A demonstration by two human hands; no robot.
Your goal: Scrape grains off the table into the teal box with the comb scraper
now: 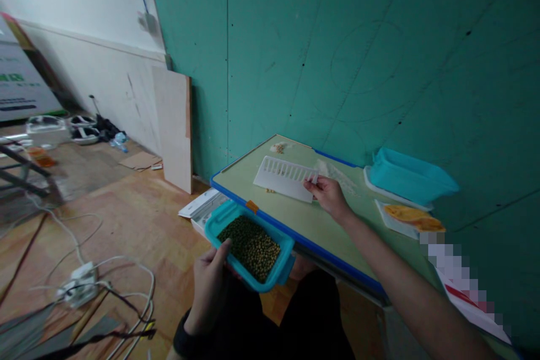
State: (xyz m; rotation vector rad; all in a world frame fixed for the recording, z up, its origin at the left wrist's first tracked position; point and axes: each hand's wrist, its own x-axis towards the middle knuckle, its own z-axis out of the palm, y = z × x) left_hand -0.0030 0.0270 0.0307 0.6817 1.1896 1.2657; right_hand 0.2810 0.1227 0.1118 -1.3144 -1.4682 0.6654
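Note:
My left hand grips the near edge of a teal plastic tub filled with green beans, held level below the front edge of the desk, over my lap. My right hand reaches across the desk and pinches the right end of a white slotted plastic tray lying flat on the desktop. A few loose beans lie near the desk's far corner.
The pale green desk has a blue rim and stands against a teal wall. At its right sit a teal container and a white tray of yellow-orange bits. White boxes, a power strip and cables lie on the wooden floor.

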